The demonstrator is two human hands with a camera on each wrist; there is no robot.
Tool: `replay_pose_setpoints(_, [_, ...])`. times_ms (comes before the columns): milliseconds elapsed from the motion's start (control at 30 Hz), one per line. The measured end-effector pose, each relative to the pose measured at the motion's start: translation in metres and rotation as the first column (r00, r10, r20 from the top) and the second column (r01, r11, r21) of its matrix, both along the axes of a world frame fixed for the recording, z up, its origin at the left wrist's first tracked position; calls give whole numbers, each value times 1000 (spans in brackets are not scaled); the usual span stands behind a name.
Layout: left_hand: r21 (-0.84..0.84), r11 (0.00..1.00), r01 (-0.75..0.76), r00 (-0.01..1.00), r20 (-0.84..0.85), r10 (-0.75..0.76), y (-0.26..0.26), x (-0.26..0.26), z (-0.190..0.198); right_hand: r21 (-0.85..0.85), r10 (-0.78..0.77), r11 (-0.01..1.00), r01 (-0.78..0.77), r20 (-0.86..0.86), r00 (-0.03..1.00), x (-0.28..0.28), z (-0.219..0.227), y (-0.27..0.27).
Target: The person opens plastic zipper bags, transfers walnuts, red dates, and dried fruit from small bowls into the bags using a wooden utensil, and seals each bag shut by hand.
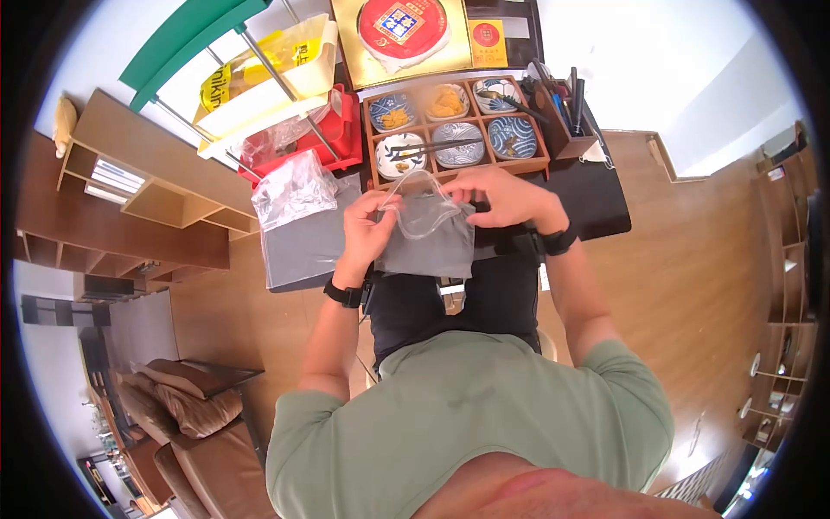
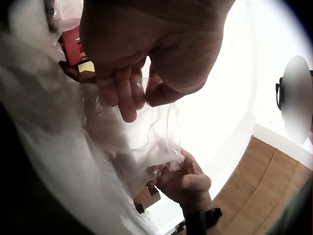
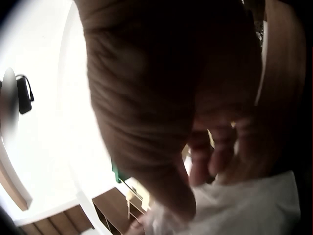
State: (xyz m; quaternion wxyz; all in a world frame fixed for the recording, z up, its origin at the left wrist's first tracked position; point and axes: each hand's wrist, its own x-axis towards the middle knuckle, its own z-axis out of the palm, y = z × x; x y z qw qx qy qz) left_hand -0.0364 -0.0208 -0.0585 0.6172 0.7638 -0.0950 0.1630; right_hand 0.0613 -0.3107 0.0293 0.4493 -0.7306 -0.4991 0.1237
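Note:
A clear plastic bag [image 1: 428,246] hangs between the two hands in front of the wooden divided tray, its mouth spread in a loop. The left hand [image 1: 370,227] pinches the left side of its rim between thumb and fingers; in the left wrist view that hand [image 2: 151,58] is above the bag [image 2: 142,129]. On the other side the right hand [image 1: 501,199] grips the rim, fingers bent over it. In the right wrist view the right hand [image 3: 146,107] is dark, with the whitish bag [image 3: 244,205] below its fingers.
Beyond the bag, the divided tray [image 1: 372,149] holds patterned bowls, with dark tongs [image 1: 437,149] across two. A pen holder [image 1: 566,121] stands right. At left are a crumpled plastic pile [image 1: 296,190], a red basket [image 1: 347,130] and a green-topped rack [image 1: 186,43]. A boxed red disc [image 1: 402,30] lies behind.

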Motion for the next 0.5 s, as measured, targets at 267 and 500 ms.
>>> replay_pose_setpoints(267, [-257, 965, 49, 996, -66, -68, -6, 1, 15, 15, -63, 998, 63, -7, 998, 26, -24, 16])
replay_pose_setpoints(500, [351, 934, -65, 981, 194, -5, -1, 3, 66, 156, -215, 964, 215, -12, 976, 24, -26, 19])
